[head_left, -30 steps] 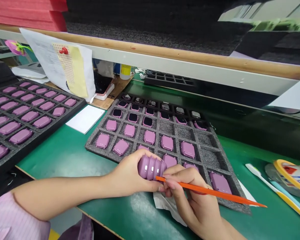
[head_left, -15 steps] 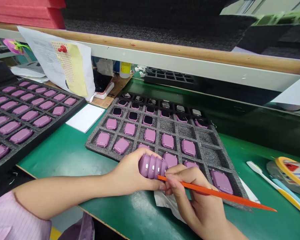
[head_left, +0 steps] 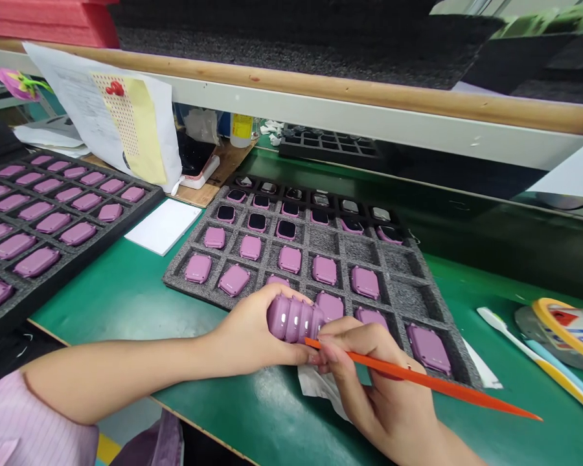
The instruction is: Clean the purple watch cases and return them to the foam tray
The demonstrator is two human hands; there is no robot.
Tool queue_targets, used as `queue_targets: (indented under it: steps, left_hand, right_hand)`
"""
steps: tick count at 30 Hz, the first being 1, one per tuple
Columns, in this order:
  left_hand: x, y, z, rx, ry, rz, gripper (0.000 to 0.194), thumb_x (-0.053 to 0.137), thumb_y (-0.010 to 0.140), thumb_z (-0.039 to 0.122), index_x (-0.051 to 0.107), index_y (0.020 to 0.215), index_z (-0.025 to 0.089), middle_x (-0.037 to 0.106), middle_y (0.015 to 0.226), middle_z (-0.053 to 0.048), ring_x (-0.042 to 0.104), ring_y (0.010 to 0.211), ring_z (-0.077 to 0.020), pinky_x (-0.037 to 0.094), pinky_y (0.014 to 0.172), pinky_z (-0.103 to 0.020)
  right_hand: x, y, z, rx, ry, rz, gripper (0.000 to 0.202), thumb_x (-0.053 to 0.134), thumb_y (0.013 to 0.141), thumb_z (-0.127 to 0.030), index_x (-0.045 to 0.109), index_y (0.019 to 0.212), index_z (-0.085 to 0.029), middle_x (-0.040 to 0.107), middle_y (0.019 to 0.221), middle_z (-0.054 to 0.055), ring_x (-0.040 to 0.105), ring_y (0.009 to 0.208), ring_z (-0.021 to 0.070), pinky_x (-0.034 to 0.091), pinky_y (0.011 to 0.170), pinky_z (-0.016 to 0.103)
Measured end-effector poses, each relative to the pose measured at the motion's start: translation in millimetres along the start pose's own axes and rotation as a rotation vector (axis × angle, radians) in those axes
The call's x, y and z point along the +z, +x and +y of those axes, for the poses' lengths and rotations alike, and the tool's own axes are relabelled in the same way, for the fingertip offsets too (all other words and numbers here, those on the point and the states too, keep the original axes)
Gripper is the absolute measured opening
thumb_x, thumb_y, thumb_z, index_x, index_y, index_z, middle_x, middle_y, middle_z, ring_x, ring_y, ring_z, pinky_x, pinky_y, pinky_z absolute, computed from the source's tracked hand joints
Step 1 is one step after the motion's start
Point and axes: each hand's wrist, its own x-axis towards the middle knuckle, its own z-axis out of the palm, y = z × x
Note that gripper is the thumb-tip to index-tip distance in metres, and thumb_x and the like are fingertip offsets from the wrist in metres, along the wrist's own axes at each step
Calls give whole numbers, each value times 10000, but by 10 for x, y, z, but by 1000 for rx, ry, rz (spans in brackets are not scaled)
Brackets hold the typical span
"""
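Observation:
Several purple watch cases (head_left: pixel 294 318) are stacked side by side in my left hand (head_left: pixel 255 330), whose fingers and thumb wrap round them. My right hand (head_left: pixel 386 382) pinches a long orange stick (head_left: pixel 432 383), and the stick's left tip rests at the lower edge of the stacked cases. Both hands are close together over the front edge of a grey foam tray (head_left: pixel 412 298). In that tray's compartments lie purple cases and, further back, watches with dark screens. A crumpled white cloth (head_left: pixel 320 388) lies partly beneath my right hand.
Another foam tray (head_left: pixel 85 249) of purple cases stands at the left, near a white pad (head_left: pixel 164 226). A toothbrush (head_left: pixel 529 349) and a round container with a yellow rim (head_left: pixel 558 333) are at the right. A shelf edge (head_left: pixel 320 96) crosses above the bench.
The view has shifted slightly. Both hands keep nearly the same pose around the stacked cases, and the orange stick's far end sits slightly lower.

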Motion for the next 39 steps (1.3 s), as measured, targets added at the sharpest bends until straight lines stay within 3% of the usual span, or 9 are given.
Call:
queue_targets:
  steps: [14, 24, 39]
  left_hand:
    - [26, 24, 4, 47, -9, 24, 465, 856, 607, 183, 630, 1014, 188, 689, 1084, -49, 656, 1034, -248, 498, 953, -405]
    - [31, 9, 5, 20, 23, 27, 513, 887, 598, 234, 640, 1046, 194, 697, 1097, -56, 655, 1068, -274, 479, 995, -434]
    - [43, 19, 7, 36, -67, 7, 426, 841, 590, 135, 602, 938, 189, 693, 1041, -39, 670, 967, -224, 513, 888, -373]
  right_hand:
    - [10, 5, -24, -54, -108, -4, 120, 481, 1003, -146, 473, 903, -212, 573, 696, -30, 637, 648, 87, 512, 563, 164]
    - [17, 42, -73, 8, -140, -37, 135, 469, 1000, -147, 458, 896, -232, 578, 699, -31, 617, 571, 95, 504, 513, 192]
    - [38, 4, -57, -63, -205, -23, 119, 488, 980, -120, 473, 935, -230, 602, 708, -13, 643, 614, 112, 509, 495, 198]
